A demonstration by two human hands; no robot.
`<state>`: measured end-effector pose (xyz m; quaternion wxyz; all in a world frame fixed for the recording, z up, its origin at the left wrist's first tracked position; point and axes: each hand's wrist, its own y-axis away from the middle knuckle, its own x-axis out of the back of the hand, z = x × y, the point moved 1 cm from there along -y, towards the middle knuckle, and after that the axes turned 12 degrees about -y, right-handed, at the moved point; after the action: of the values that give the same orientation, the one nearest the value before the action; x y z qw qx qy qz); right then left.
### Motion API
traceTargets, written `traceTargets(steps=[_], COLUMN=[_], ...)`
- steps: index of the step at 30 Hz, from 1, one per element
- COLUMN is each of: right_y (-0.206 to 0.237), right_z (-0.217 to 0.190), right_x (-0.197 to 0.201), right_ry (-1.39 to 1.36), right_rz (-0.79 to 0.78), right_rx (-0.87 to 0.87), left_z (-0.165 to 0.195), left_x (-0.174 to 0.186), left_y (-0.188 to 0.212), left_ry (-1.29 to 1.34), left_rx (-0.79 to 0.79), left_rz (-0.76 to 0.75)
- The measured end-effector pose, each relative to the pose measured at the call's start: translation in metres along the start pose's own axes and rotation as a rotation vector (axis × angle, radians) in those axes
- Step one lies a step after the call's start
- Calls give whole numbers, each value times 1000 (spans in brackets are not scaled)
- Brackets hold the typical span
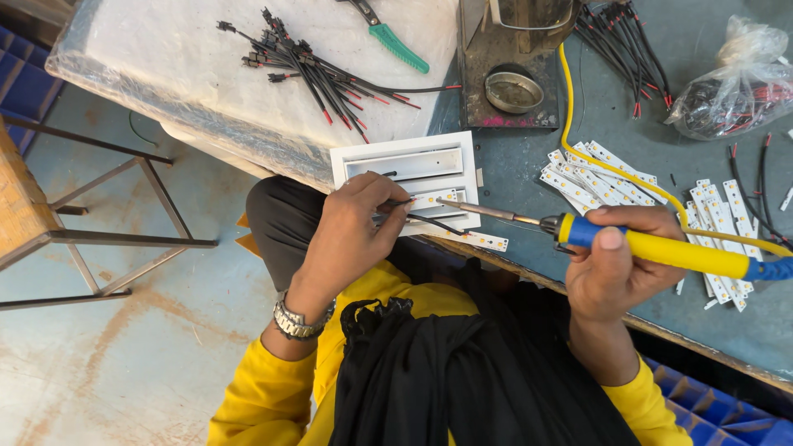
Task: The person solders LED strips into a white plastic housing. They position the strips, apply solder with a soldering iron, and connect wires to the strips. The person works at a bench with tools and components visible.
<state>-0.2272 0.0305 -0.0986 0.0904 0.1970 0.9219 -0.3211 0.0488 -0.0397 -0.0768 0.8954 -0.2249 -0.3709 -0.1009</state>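
Soldering iron (661, 248), blue and yellow, gripped in right hand (615, 264), tip resting on small LED strip (434, 199) in white plastic jig (413, 177) at edge of grey surface (529, 157). Left hand (351, 227) pinching thin black wire (425, 219) against same strip. More LED strips (591, 177) and wire bundle (318, 66) lying nearby.

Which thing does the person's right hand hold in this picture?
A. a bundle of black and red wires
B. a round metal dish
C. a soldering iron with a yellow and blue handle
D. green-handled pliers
C: the right hand grips the soldering iron by its yellow and blue handle, its tip pointing toward the small white strip at the left hand; the pliers lie apart.
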Motion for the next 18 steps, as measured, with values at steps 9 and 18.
traceTargets(steps=[9,18], right_y=[10,8], right_z=[6,10], right_x=[-9,-15], right_ry=[69,69], right_rz=[-82,-96], right_rx=[-130,-163], left_z=[-4,-8], left_x=[0,-5], left_y=[9,12], left_ry=[-90,-135], left_rx=[-117,-126], left_rz=[65,87])
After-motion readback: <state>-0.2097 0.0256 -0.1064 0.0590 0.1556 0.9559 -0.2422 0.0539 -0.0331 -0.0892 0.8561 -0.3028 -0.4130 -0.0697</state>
